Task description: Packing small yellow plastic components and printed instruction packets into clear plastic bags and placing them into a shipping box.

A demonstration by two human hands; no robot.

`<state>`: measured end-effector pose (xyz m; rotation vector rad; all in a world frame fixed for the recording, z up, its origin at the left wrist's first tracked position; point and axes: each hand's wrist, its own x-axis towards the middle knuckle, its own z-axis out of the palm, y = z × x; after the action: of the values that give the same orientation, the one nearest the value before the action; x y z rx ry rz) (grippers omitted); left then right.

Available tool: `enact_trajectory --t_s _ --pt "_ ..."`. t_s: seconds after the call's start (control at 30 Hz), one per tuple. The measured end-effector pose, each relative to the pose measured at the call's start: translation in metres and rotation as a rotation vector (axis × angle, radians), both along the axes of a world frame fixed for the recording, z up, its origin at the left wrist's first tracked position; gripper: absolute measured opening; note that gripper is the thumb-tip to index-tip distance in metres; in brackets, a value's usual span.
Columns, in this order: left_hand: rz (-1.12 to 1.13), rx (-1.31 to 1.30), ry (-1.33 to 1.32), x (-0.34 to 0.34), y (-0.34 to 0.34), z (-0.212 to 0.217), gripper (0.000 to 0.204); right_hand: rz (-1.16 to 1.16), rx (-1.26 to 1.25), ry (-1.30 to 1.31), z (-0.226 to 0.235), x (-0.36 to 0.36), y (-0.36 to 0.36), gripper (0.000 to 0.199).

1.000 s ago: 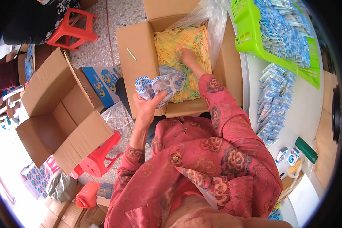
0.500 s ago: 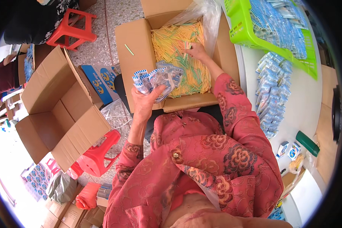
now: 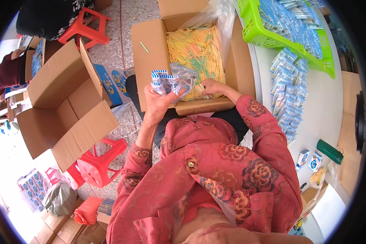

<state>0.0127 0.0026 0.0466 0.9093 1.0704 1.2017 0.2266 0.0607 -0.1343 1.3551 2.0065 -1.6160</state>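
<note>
Head view: the left hand (image 3: 158, 103), near centre, grips a bunch of clear, blue-striped packets (image 3: 163, 83), which partly hide its fingers. Just right of them, the right hand (image 3: 216, 87) pinches a few thin sticks (image 3: 200, 88) at its fingertips, too small to count. Both are over the lower part of an open carton (image 3: 205, 106) at upper centre; the packets cover some of its yellow and green loose sticks (image 3: 197, 46). Open room lies above the hands, inside the cardboard walls. 1 green stick (image 3: 144, 47) rests on the left flap. Right of the carton runs the edge of a white table (image 3: 323, 105); its green basket (image 3: 248, 24) is cut off at upper right.
</note>
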Motion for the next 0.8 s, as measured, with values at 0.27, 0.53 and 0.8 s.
enact_trajectory --t_s 0.27,0.53,0.8 --pt "-0.023 -0.001 0.098 0.003 -0.002 -0.003 0.024 -0.743 0.14 0.878 0.157 0.008 0.025 0.009" --pt "-0.011 -0.037 0.065 0.007 0.002 -0.01 0.023 -0.32 0.184 0.981 0.244 -0.006 -0.015 0.008" --pt "-0.019 -0.058 0.064 0.01 0.001 -0.006 0.021 -0.216 0.459 0.628 0.251 -0.01 -0.017 0.02"
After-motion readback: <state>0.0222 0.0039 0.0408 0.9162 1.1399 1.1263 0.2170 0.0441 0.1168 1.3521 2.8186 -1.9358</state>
